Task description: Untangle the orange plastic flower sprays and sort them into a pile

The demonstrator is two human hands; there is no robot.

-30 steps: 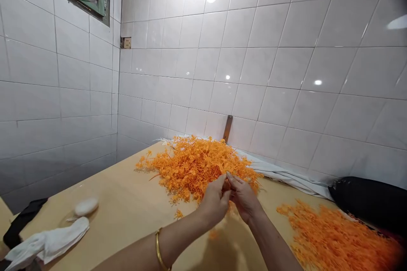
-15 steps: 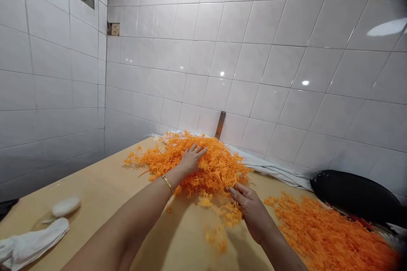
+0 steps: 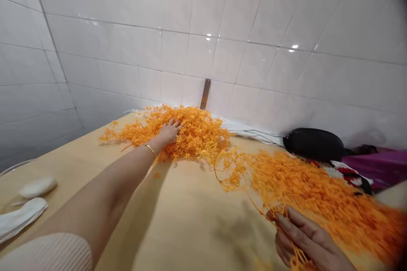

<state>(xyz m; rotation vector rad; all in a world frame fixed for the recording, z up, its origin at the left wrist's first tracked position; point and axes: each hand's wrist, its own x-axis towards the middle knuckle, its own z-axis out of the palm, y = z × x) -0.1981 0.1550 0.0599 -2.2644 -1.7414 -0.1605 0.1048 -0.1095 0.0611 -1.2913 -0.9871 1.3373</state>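
Note:
A bushy pile of orange artificial flower sprigs (image 3: 200,135) lies at the far side of the table. My left hand (image 3: 169,132) rests on its left front part, fingers spread and pressed into the strands. At the lower right, my right hand (image 3: 305,237) pinches the stems of an orange sprig (image 3: 233,169) between thumb and fingers. That sprig stretches from the pile's right edge toward me, and stems hang below my fingers. Whether its tip is still tangled in the pile I cannot tell. Behind my right hand spreads a second heap of orange sprigs (image 3: 318,190).
The tan table (image 3: 184,220) meets a white tiled wall, with a white cloth (image 3: 254,132) along the back. A black rounded item (image 3: 313,144) and something purple (image 3: 378,167) stand at the right. A pale oval object (image 3: 38,187) and white cloth piece (image 3: 22,218) lie at the left.
My right hand has moved from the pile's edge toward me and right, drawing the sprig out. My left hand stays on the pile. The view has tilted down and turned right.

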